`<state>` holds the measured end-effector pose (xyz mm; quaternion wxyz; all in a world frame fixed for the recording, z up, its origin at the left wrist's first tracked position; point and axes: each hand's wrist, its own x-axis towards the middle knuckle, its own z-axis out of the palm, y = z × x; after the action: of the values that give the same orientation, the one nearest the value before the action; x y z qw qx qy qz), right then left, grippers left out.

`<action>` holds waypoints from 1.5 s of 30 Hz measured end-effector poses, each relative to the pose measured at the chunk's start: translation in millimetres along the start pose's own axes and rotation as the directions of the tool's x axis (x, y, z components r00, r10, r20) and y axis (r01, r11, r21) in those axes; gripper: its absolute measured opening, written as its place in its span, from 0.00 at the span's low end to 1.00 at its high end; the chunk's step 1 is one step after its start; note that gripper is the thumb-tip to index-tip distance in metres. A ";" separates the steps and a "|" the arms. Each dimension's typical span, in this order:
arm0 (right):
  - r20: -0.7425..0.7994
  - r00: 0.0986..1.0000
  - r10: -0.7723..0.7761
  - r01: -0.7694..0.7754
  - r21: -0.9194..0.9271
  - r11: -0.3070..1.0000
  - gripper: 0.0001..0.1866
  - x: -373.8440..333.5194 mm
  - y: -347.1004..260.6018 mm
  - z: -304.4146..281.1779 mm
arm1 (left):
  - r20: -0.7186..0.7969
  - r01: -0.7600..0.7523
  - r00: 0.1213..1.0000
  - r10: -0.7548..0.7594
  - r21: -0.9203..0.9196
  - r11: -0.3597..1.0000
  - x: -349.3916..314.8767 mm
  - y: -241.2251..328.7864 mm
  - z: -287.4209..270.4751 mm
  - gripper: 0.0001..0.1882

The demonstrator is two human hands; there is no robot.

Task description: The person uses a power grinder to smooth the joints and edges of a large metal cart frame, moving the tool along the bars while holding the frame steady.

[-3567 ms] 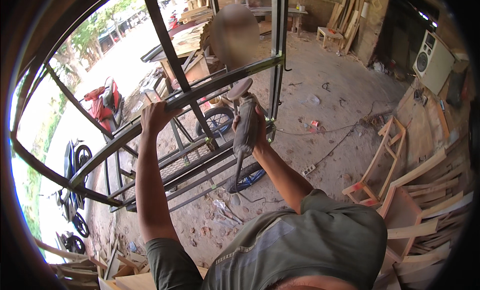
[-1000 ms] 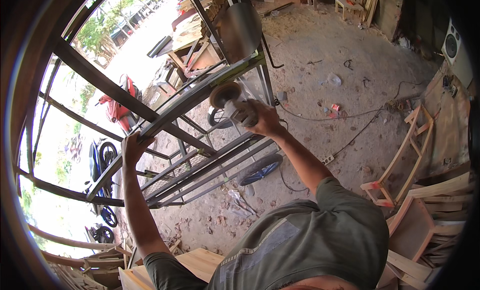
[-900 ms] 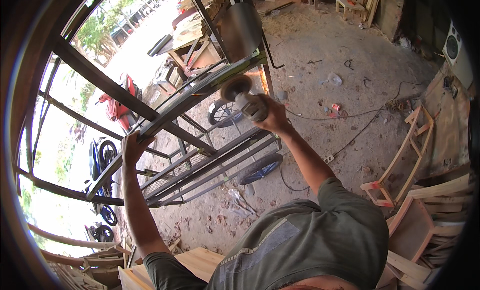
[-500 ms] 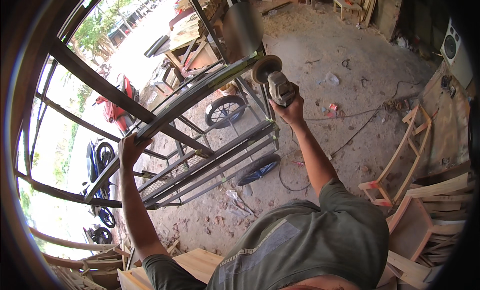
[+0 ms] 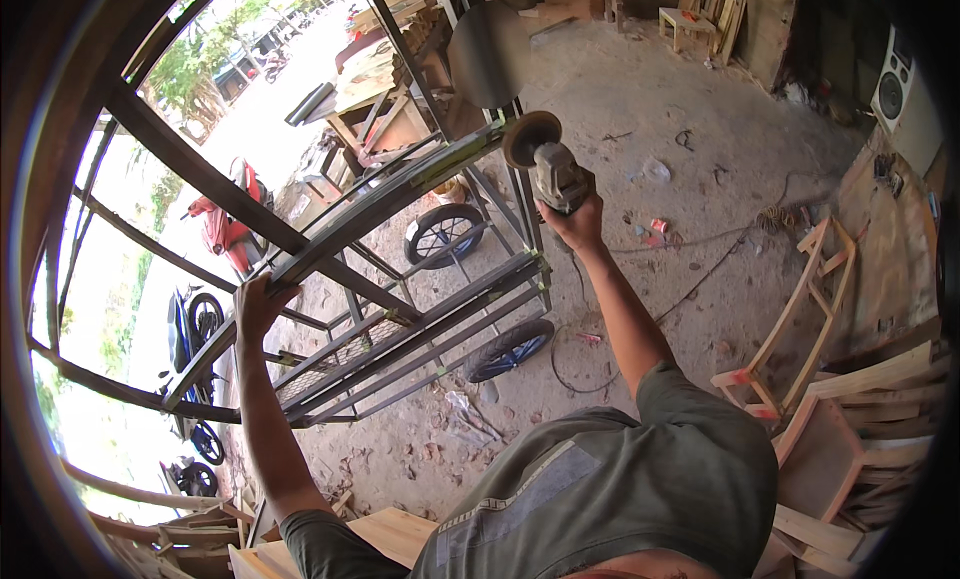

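Observation:
My right hand (image 5: 574, 213) is wrapped round an angle grinder (image 5: 560, 177) with a brown disc (image 5: 532, 139) at its far end. The disc is up against or just beside the right end of a dark metal bar; exact contact I cannot tell. That bar belongs to a large welded metal frame (image 5: 390, 191) with wheels beneath it. Further left, my left hand (image 5: 262, 303) grips the same bar, its fingers curled over the top. Lower down, the frame carries a mesh panel (image 5: 330, 364) and parallel rails.
Spoked wheels (image 5: 443, 236) stand under the frame. A cable (image 5: 690, 297) trails over the dirty floor on the right. Wooden frames (image 5: 790, 324) and stacked timber (image 5: 890, 419) are at the right, a speaker (image 5: 893, 87) far right. Motorbikes (image 5: 225, 224) stand at the left.
The view has shifted slightly, so the frame and background sit a little differently. Both hands keep their holds, and the grinder stays at the bar's right end.

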<state>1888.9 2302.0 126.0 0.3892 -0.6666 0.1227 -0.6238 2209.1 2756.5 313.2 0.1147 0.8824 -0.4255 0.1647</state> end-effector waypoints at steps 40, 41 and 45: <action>0.029 0.999 -0.033 0.037 -0.153 0.988 0.38 24.5 -39.3 14.9 | 0.024 0.005 1.000 -0.005 0.008 1.000 0.5 0.1 -2.9 0.29; 0.035 0.999 -0.040 0.045 -0.162 0.986 0.37 22.9 -38.1 15.4 | 0.020 -0.004 1.000 0.003 0.018 1.000 0.2 -0.5 -3.1 0.29; -0.015 1.000 -0.010 0.008 -0.109 0.994 0.37 23.2 -33.2 10.4 | 0.005 -0.013 1.000 0.013 0.044 0.999 0.3 1.7 -3.7 0.29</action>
<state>1892.3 2312.9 166.3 0.3485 -0.6824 0.1564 -0.6232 2207.2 2756.6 316.8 0.0933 0.8823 -0.4280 0.1725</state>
